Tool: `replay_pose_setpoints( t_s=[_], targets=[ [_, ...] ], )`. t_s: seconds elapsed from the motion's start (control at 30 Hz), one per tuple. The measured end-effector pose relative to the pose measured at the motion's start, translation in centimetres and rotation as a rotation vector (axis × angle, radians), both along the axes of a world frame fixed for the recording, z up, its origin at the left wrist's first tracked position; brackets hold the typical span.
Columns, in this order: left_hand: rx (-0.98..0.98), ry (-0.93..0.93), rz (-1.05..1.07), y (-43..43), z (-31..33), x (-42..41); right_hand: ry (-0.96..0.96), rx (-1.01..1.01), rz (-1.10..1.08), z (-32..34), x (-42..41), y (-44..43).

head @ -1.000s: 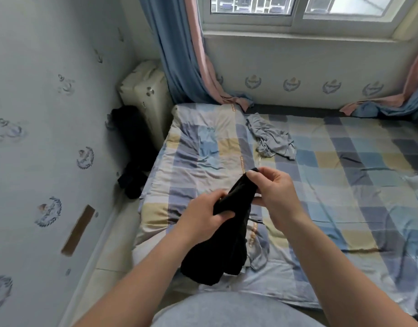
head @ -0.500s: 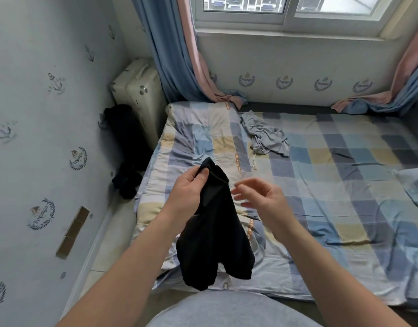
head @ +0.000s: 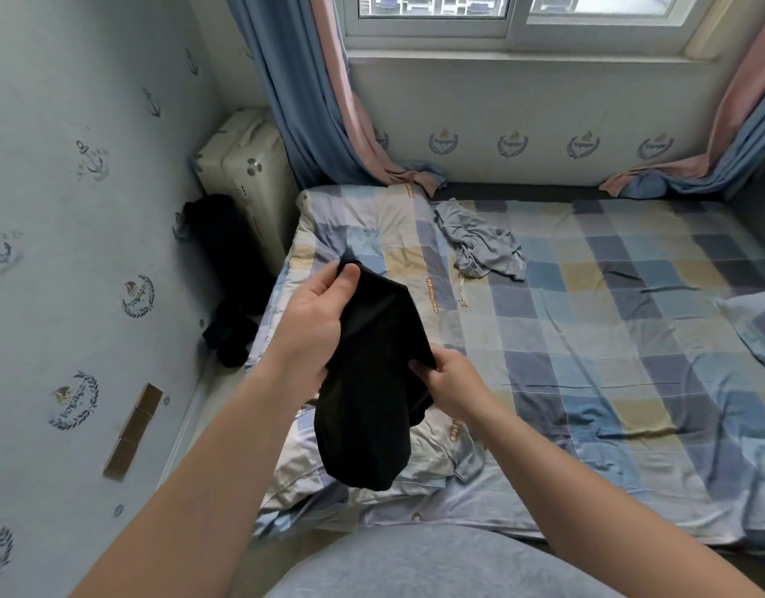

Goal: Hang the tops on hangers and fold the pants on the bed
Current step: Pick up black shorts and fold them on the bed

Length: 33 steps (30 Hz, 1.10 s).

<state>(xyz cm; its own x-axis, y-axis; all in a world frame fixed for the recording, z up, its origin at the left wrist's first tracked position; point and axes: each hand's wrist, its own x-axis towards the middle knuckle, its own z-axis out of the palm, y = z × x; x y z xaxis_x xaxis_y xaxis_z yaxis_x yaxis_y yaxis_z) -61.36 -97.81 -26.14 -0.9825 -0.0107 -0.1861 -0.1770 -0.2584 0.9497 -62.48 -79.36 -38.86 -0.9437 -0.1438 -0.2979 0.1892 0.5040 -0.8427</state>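
Note:
A black garment hangs in the air above the near left corner of the bed. My left hand pinches its top corner between thumb and fingers. My right hand grips the garment's right edge lower down. The cloth droops in a bunched fold below both hands. A crumpled grey garment with a drawstring lies on the checked bedsheet further back.
A cream suitcase stands in the corner left of the bed. Dark clothes are piled against it, down to the floor. Blue and pink curtains hang by the window. A pillow lies at the right edge.
My left hand lifted the garment's top corner up and left. My right hand let go of the top, dropped lower and took hold of the right edge.

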Motion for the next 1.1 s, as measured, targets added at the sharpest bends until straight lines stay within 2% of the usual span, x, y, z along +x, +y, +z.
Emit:
replay_pose_setpoints(
  t_s=[0.17, 0.33, 0.43, 0.57, 0.67, 0.93, 1.1],
  targets=[
    [-0.118, -0.068, 0.227, -3.2, -1.7, -1.6, 0.044, 0.07, -0.064, 1.2, -0.9, 1.9],
    [-0.414, -0.154, 0.138, -3.6, -3.8, -1.8, -0.05, -0.077, -0.083, 4.6, -1.2, 1.7],
    [-0.47, -0.122, -0.055, -2.1, -4.6, -1.0, -0.098, -0.213, -0.157, 6.4, -1.0, 1.4],
    [-0.524, -0.199, -0.511, 0.0, -6.7, 0.1, -0.127, -0.421, -0.274, 9.0, -0.8, 1.0],
    [-0.533, -0.203, -0.654, 1.4, -8.2, 1.1, -0.14, -0.574, -0.263, 10.7, -0.6, 1.2],
    [-0.67, 0.014, -0.348, 0.8, -9.9, 0.8, -0.126, -0.754, -0.307, 11.5, -1.0, 1.8],
    [-0.626, 0.046, -0.12, -1.5, -8.1, 0.0, -0.127, -0.67, -0.432, 9.9, -1.1, 2.9]
  ],
)
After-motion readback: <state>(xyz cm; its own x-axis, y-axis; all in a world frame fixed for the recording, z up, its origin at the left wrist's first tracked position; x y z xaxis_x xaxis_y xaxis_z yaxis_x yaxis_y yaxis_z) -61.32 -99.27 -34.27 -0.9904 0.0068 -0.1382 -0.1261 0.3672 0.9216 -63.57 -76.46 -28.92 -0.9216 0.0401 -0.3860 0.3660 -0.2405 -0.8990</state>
